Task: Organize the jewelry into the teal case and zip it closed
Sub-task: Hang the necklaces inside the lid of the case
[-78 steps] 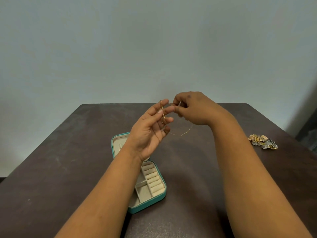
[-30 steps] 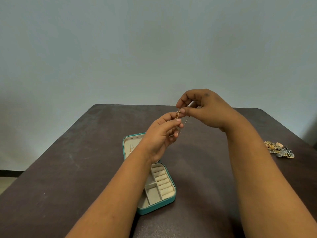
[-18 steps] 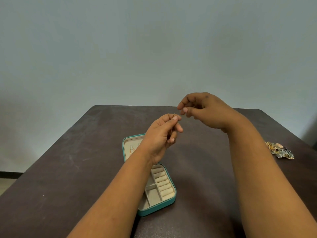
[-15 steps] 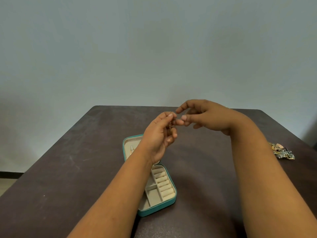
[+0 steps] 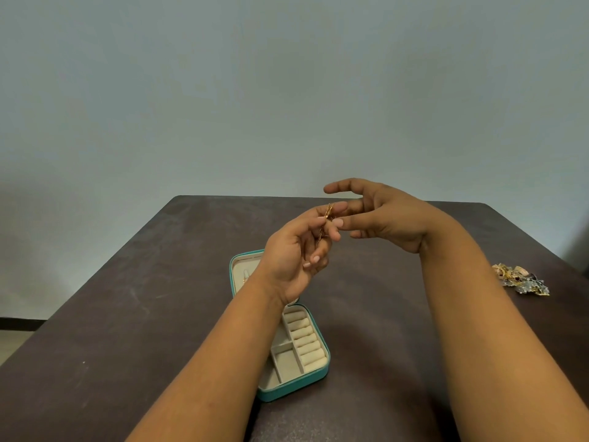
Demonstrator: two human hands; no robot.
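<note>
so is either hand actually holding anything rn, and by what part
The left hand pinches a thin gold chain between thumb and fingertips near its upper end, the rest gathered along its fingers. The right hand is open and holds nothing.

No text, label, brand, number or sign can be read anywhere: none is seen on the open teal zip-up jewellery case [image 5: 322, 376] or the dark brown worktop [image 5: 127, 314].
</note>
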